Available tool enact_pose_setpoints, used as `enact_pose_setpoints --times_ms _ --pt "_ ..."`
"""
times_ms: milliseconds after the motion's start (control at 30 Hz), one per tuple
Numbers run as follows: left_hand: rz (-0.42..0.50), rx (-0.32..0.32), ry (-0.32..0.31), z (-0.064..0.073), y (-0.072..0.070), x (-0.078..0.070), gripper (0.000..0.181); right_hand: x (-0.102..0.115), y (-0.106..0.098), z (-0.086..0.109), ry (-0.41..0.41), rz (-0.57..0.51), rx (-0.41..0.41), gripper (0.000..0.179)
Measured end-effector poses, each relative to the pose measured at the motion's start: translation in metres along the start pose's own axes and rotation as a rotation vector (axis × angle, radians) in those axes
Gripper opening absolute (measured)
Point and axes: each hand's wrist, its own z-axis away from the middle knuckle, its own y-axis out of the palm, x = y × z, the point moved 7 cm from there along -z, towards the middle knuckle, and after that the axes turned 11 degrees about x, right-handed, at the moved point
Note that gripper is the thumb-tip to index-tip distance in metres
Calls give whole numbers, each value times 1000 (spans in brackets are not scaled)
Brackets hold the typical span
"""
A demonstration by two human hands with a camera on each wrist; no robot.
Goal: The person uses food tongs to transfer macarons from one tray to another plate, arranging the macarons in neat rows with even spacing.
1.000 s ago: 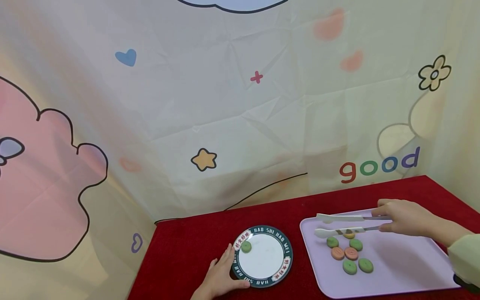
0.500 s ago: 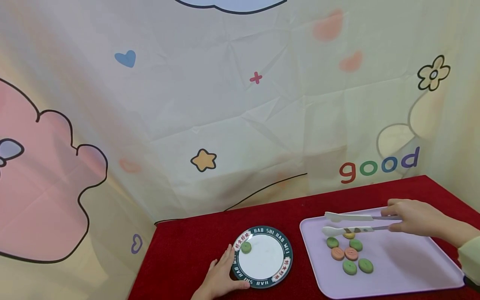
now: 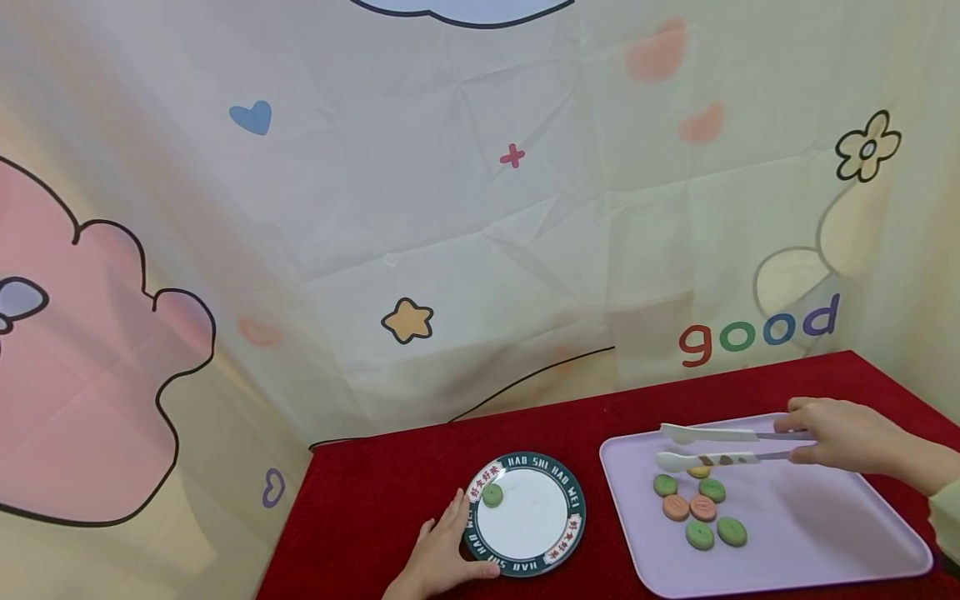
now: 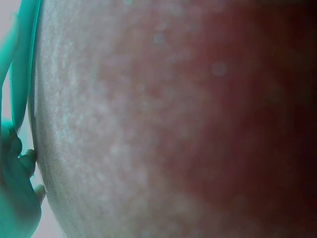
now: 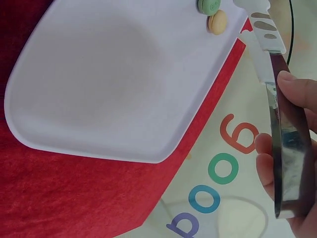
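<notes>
My right hand (image 3: 847,433) grips metal tongs (image 5: 292,148) with white tips, thumb on one arm and fingers on the other. The tong tips stand apart with nothing between them, above the back of a lilac tray (image 3: 825,533). On that tray lie several green cookies (image 3: 700,534), two pinkish-orange cookies (image 3: 702,507) and a yellow cookie (image 5: 218,23), partly hidden by the tongs in the head view. My left hand (image 3: 442,550) touches the left rim of a white plate (image 3: 528,512) with a dark green lettered border. A green cookie (image 3: 492,495) lies on the plate's upper left.
A red cloth (image 3: 375,492) covers the table. Behind it hangs a pale printed curtain (image 3: 480,208) with hearts, a star and the word "good". The left wrist view is mostly a blur, with part of a teal-tinted hand (image 4: 20,193) at its edge.
The right hand has drawn the tongs a little to the right over the tray, tips still apart. The left hand, plate and cookies have stayed in place.
</notes>
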Motion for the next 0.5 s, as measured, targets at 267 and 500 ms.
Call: enact_pose_setpoints --times_ms 267,500 --pt "7 -1 -3 2 -1 -2 113 -4 1 1 10 13 6 35" --pt "-2 -8 2 4 -2 -4 114 -7 3 2 21 -17 36 34"
